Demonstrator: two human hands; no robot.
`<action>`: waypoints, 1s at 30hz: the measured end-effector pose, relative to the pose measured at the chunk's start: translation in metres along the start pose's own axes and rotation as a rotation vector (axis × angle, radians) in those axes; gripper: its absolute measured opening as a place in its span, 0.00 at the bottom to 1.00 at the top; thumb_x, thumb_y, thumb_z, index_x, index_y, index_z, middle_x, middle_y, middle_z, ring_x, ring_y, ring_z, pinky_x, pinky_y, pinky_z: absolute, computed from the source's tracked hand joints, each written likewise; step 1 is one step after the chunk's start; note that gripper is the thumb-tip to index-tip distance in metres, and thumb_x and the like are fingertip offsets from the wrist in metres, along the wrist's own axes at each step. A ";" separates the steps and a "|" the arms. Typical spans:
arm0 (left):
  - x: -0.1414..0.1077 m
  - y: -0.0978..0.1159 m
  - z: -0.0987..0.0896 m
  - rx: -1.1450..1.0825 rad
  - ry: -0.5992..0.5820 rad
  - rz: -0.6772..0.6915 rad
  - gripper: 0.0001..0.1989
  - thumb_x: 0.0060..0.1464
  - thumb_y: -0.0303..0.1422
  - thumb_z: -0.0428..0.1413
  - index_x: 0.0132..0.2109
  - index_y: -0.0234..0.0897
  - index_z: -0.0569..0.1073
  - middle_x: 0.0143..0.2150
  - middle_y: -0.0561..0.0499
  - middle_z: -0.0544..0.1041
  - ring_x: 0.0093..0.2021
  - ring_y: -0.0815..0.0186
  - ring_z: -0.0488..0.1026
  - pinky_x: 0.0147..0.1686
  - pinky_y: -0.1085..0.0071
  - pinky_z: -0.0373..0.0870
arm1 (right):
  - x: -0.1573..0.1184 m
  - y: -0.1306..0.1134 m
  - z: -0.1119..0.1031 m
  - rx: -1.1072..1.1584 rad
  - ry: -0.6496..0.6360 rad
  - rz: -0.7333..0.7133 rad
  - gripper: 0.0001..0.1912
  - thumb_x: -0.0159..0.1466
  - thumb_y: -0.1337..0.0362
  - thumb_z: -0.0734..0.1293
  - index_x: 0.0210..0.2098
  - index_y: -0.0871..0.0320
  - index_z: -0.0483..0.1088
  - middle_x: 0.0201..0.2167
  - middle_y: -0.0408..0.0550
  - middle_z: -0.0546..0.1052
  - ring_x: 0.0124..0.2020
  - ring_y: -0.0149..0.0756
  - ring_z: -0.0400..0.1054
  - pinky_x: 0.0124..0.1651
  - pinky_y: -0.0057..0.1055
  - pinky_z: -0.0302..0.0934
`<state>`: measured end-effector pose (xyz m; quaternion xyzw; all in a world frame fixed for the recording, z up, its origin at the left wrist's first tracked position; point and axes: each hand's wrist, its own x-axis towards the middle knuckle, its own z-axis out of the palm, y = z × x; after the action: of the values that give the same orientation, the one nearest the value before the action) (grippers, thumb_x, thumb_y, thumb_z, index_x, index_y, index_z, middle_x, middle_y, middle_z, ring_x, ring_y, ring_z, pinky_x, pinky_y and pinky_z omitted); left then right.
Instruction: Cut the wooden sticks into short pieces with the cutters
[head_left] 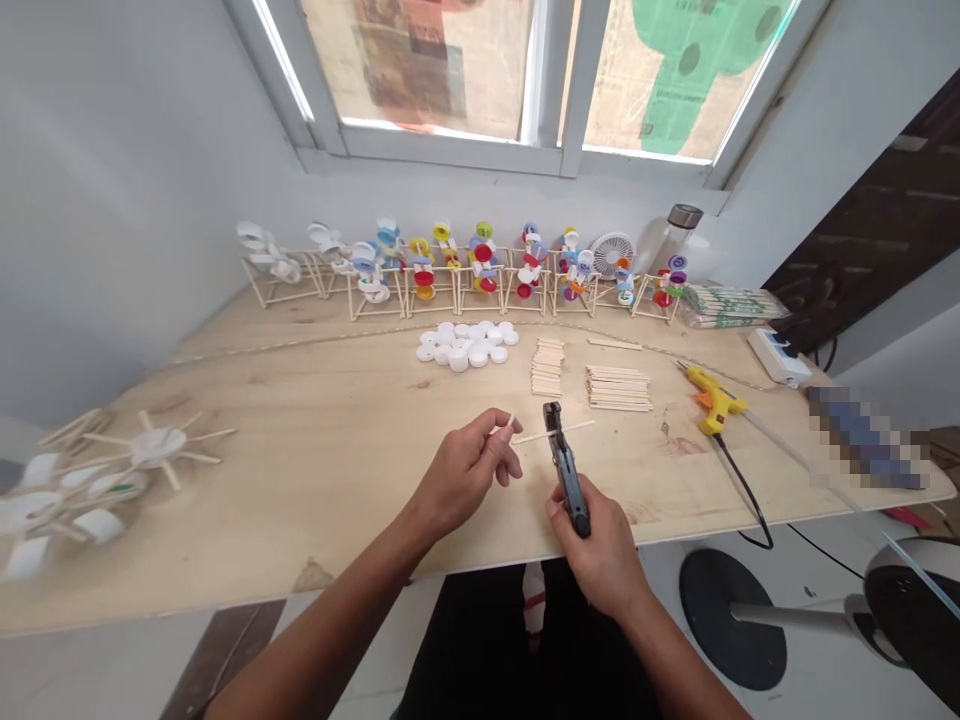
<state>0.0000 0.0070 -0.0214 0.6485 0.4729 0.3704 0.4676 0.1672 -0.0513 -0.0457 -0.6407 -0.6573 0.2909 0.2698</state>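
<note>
My left hand is closed in a pinch around a short wooden stick, whose pale tip shows above the thumb. In my right hand are dark grey pliers, gripped by the handles with the head pointing away from me. A thin wooden stick lies crosswise at the pliers' head; whether the jaws bite it or it only lies behind them, I cannot tell. Beyond my hands are a stack of short sticks, a pile of longer sticks and a cluster of white bottle caps.
Small stick-and-cap wheel models line the table's back. Spoked wheels of sticks and caps lie at left. A yellow glue gun with a cord rests at right, near a power strip, bagged sticks and a bottle.
</note>
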 end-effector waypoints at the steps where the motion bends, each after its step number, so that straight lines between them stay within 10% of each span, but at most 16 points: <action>1: 0.000 -0.001 0.000 -0.086 -0.006 -0.049 0.11 0.57 0.39 0.45 0.36 0.35 0.65 0.24 0.52 0.74 0.22 0.71 0.67 0.23 0.76 0.63 | 0.000 0.000 -0.001 0.008 -0.001 -0.001 0.07 0.59 0.60 0.58 0.29 0.56 0.62 0.20 0.39 0.66 0.21 0.31 0.59 0.25 0.24 0.49; 7: 0.000 0.002 0.000 -0.673 -0.169 -0.278 0.09 0.54 0.37 0.49 0.35 0.34 0.63 0.36 0.45 0.73 0.29 0.69 0.70 0.23 0.75 0.64 | 0.002 0.001 -0.004 0.046 -0.024 -0.010 0.06 0.58 0.61 0.59 0.29 0.56 0.63 0.21 0.39 0.68 0.23 0.31 0.62 0.27 0.24 0.51; 12: -0.001 0.007 0.008 -0.700 -0.123 -0.256 0.10 0.50 0.35 0.53 0.36 0.33 0.65 0.33 0.49 0.71 0.22 0.75 0.63 0.19 0.78 0.57 | 0.001 0.002 -0.004 0.045 -0.041 -0.006 0.05 0.58 0.61 0.59 0.29 0.56 0.63 0.20 0.39 0.68 0.22 0.31 0.61 0.26 0.24 0.51; 30: 0.003 -0.003 0.022 1.186 0.296 0.725 0.07 0.56 0.25 0.46 0.34 0.34 0.69 0.22 0.54 0.65 0.22 0.71 0.60 0.21 0.74 0.52 | 0.001 0.004 -0.007 0.120 -0.049 -0.023 0.04 0.58 0.63 0.59 0.29 0.55 0.62 0.21 0.39 0.68 0.23 0.31 0.62 0.27 0.24 0.51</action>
<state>0.0200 0.0050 -0.0303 0.8531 0.4079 0.2670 -0.1858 0.1753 -0.0502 -0.0436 -0.6085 -0.6522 0.3424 0.2951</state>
